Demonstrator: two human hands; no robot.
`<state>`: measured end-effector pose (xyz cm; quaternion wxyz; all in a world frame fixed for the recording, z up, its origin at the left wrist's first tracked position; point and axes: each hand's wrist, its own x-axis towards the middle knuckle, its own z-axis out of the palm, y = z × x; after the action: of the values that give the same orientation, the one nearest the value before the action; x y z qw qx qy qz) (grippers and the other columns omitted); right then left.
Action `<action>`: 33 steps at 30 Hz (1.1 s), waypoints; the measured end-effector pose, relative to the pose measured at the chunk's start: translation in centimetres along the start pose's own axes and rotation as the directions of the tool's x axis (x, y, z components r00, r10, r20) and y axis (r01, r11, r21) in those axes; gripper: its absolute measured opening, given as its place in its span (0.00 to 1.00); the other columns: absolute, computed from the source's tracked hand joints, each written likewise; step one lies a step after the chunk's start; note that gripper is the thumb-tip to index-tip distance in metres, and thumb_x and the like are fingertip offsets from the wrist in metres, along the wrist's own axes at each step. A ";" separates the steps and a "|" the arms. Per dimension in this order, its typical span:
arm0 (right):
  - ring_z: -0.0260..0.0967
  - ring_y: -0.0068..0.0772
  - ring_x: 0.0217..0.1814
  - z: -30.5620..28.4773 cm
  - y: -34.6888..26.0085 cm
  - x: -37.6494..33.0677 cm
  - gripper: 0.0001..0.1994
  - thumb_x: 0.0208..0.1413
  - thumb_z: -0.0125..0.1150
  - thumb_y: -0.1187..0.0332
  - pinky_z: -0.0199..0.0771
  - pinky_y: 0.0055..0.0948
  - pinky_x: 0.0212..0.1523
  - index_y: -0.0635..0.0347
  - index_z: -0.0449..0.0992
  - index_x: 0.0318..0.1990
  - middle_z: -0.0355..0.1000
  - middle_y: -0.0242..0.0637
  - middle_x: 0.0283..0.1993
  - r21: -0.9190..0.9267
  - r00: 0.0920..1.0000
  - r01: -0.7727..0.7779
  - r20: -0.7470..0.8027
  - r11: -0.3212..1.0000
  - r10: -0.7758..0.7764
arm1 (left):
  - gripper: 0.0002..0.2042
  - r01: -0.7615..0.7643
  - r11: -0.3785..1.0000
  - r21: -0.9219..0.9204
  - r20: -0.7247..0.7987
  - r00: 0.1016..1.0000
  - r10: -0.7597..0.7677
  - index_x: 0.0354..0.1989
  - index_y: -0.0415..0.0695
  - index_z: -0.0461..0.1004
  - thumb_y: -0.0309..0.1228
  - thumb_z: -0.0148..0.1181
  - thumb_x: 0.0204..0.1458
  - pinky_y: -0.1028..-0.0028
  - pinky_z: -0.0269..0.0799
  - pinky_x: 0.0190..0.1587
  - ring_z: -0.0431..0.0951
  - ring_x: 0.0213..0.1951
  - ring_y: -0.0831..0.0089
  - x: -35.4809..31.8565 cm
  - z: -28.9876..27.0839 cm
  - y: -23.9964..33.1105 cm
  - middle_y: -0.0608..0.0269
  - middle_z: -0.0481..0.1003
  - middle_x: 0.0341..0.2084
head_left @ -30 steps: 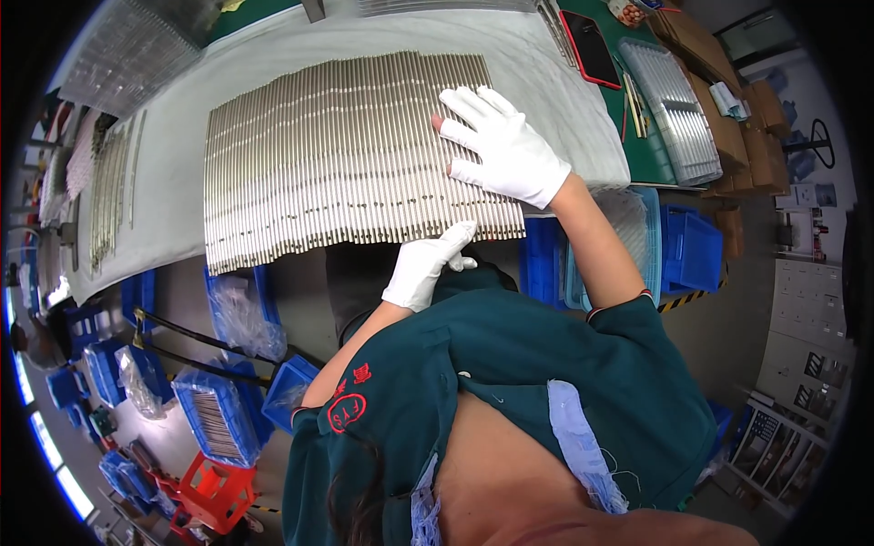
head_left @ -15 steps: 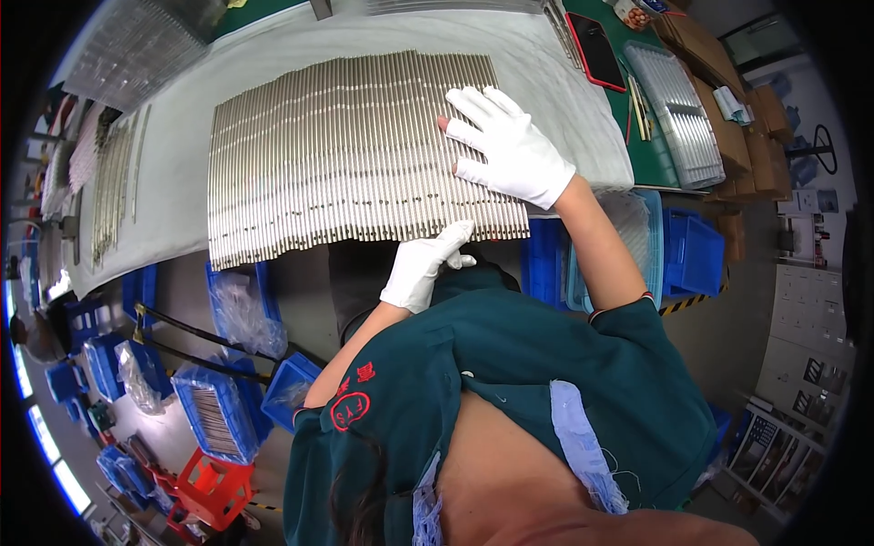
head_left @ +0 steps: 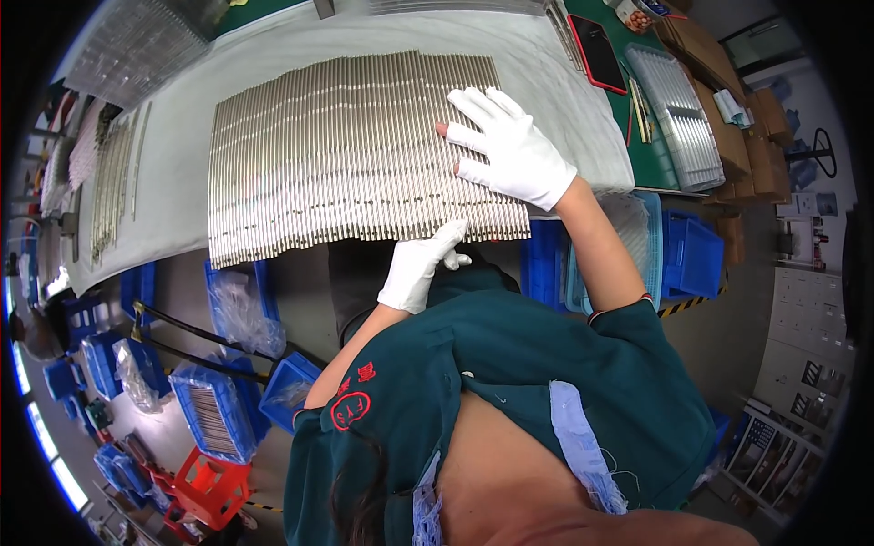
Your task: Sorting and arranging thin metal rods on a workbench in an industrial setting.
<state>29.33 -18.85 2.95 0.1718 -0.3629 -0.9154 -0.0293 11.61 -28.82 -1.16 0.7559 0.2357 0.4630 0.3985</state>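
Note:
A broad row of slim, silvery metal rods (head_left: 319,155) lies side by side on the white-covered table (head_left: 583,136), near ends at its front edge. My right hand (head_left: 514,150), in a white glove with some fingertips bare, rests flat and spread over the right part of the row. At the front edge, my left hand (head_left: 414,268), also gloved in white, has its thumb against the near rod ends. Its other fingers are curled just below that edge, partly hidden.
More rods (head_left: 114,182) lie at the table's left. Clear plastic trays (head_left: 137,45) stand at the far left; another tray (head_left: 674,114) is at the right, near a red-edged phone (head_left: 596,55). Blue bins (head_left: 692,253) and a red stool (head_left: 211,487) are on the floor.
My left hand has shifted slightly left along the front rod ends. My right hand stays spread on the rods, almost unmoved.

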 end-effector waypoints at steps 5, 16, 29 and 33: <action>0.56 0.50 0.60 0.2 0.0 -0.1 0.21 0.44 0.57 0.59 0.53 0.44 0.60 0.54 0.71 0.47 0.60 0.52 0.56 -0.009 0.999 0.022 -0.026 1.000 -0.022 | 0.10 0.049 0.999 0.020 0.020 0.999 -0.049 0.32 0.35 0.74 0.31 0.60 0.48 0.73 0.73 0.30 0.63 0.17 0.80 0.0 -0.2 -0.2 0.68 0.65 0.13; 0.57 0.50 0.59 0.3 0.1 -0.1 0.19 0.42 0.58 0.60 0.55 0.45 0.59 0.53 0.72 0.45 0.61 0.52 0.55 -0.003 0.999 0.027 -0.037 1.000 -0.027 | 0.10 -0.051 0.999 -0.002 -0.063 0.997 0.051 0.33 0.34 0.73 0.31 0.59 0.50 0.73 0.74 0.31 0.61 0.17 0.82 -0.2 0.2 0.5 0.70 0.63 0.14; 0.54 0.45 0.61 0.2 0.0 0.6 0.24 0.48 0.54 0.53 0.49 0.41 0.62 0.56 0.68 0.50 0.59 0.49 0.57 -0.031 1.000 0.009 -0.004 0.999 -0.009 | 0.10 0.015 1.000 0.014 -0.002 1.000 -0.015 0.27 0.37 0.73 0.33 0.63 0.46 0.76 0.71 0.27 0.62 0.16 0.82 -0.4 -0.6 0.2 0.68 0.67 0.16; 0.51 0.44 0.63 0.0 -0.7 2.5 0.27 0.50 0.52 0.52 0.45 0.39 0.64 0.57 0.64 0.55 0.55 0.47 0.61 0.007 0.998 0.056 0.013 0.998 -0.057 | 0.12 0.017 0.999 0.047 -0.010 1.000 -0.016 0.27 0.37 0.73 0.34 0.63 0.45 0.76 0.71 0.27 0.63 0.17 0.82 -0.6 -0.5 0.4 0.68 0.68 0.17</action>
<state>27.18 -17.73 3.84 0.1661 -0.3365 -0.9265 -0.0286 10.83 -29.12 -0.84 0.7511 0.2475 0.4779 0.3824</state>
